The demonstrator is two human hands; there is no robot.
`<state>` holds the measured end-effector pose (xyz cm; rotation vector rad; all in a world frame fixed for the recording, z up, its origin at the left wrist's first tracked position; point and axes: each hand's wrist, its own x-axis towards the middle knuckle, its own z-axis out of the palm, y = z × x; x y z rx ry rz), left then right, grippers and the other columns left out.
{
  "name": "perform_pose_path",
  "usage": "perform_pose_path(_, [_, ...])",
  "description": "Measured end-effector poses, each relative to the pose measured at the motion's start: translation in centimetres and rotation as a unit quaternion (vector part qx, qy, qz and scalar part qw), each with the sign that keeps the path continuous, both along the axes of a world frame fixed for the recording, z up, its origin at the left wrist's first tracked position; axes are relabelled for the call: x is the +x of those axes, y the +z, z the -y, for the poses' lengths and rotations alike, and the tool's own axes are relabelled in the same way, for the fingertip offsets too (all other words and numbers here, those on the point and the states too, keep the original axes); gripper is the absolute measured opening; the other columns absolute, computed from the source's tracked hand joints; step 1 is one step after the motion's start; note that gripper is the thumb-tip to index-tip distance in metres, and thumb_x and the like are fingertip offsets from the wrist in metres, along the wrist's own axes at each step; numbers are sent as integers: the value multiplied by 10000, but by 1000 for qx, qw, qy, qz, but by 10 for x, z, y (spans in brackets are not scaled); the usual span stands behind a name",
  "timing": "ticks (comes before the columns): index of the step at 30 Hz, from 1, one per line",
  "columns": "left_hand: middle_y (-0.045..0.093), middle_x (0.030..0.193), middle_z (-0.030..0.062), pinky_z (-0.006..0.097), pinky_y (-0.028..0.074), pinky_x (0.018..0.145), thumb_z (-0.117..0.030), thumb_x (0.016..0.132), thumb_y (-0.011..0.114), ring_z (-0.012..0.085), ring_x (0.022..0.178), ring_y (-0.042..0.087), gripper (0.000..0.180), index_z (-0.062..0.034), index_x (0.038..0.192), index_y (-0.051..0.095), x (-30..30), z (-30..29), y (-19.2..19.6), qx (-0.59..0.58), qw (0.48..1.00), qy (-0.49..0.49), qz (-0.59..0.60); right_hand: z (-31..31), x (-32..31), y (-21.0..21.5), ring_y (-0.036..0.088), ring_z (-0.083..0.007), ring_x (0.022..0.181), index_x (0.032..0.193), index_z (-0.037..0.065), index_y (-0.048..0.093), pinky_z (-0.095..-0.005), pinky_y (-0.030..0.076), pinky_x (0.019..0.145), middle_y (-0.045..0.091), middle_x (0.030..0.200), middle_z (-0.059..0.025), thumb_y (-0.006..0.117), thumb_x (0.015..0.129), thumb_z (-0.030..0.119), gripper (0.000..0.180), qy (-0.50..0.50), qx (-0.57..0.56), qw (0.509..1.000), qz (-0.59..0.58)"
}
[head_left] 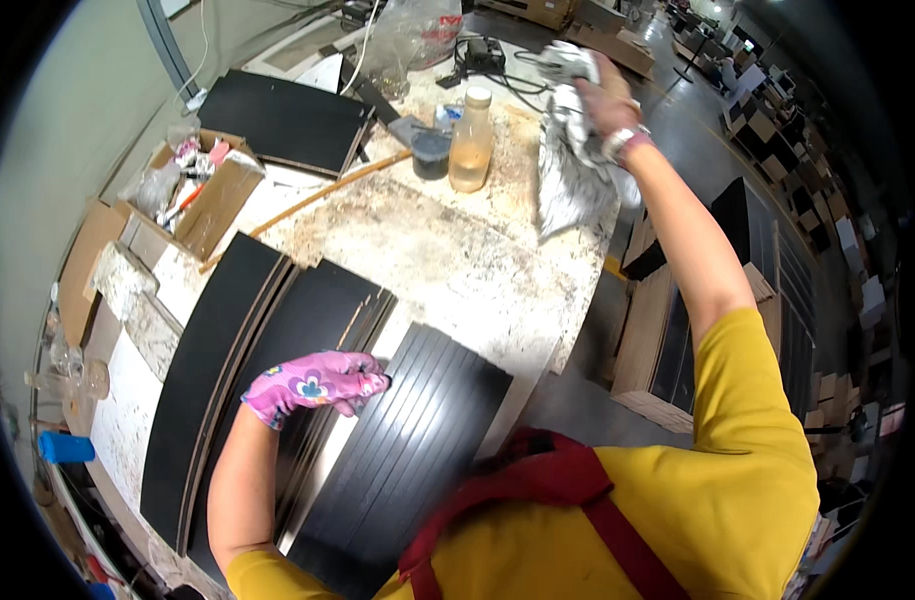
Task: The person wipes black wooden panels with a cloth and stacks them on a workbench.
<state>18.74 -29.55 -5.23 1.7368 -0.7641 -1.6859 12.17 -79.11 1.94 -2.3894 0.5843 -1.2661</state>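
Note:
My right hand point(610, 102), bare with a band at the wrist, is raised at the far right of the workbench. It grips a crumpled white rag point(570, 180) that hangs down onto the bench's edge. In a pink flowered glove, my left hand point(316, 388) has its fingers bent and close together. Its fingertips meet the left edge of a row of narrow black strips point(418, 420) lying side by side in front of me. Whether anything small is between those fingers is hidden. Left of them are stacks of curved black boards point(213, 370) with brown edges.
A bottle of tan liquid point(471, 145) and a dark cup point(431, 155) stand on the stained workbench point(458, 235). Behind lie a wooden stick point(323, 193), an open cardboard box point(213, 205) and black panels point(288, 120). Board stacks point(658, 350) stand on the floor at right.

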Motion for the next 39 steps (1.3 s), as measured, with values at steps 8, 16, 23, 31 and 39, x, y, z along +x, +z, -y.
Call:
perform_pose_path(8, [613,952,98,286,505,679,-505,832,628,157,749,607,732,25,1297,435,0,33,9,64,987,-84,119,-101,101,-29,487,-330,1161,1278,187,490,-440,446,946,469,1295,-163,700,742,364,603,44,-166,920,-353])
perform_pose_path(16, [597,831,48,252,532,631,-389,891,598,136,716,627,468,-7,1157,551,26,34,-32,-10,999,-4,-45,-73,69,-27,547,-308,1026,1168,149,588,-346,454,909,510,1121,-135,670,719,48,467,178,-111,948,-241])
perform_pose_path(23, [482,1275,155,337,390,1005,-334,819,676,254,1152,496,717,8,1358,349,-10,107,-52,-365,818,305,324,-114,13,30,539,-215,1098,1196,89,547,-305,464,963,530,1205,-97,640,721,-40,501,416,72,904,-66])
perform_pose_path(31, [431,1343,218,368,358,1041,-328,695,767,322,1233,454,933,-21,1417,263,-18,126,-22,-281,833,115,462,-185,-42,-26,500,-192,1185,1263,79,504,-333,394,1033,557,1200,-67,739,748,132,569,433,192,873,-113])
perform_pose_path(39, [559,1054,114,408,458,838,-174,588,826,299,949,562,931,-194,1396,363,-7,139,17,-224,629,42,743,-134,-76,-139,613,-147,956,1209,53,569,-281,542,761,605,1141,-80,544,930,239,337,302,727,598,152])
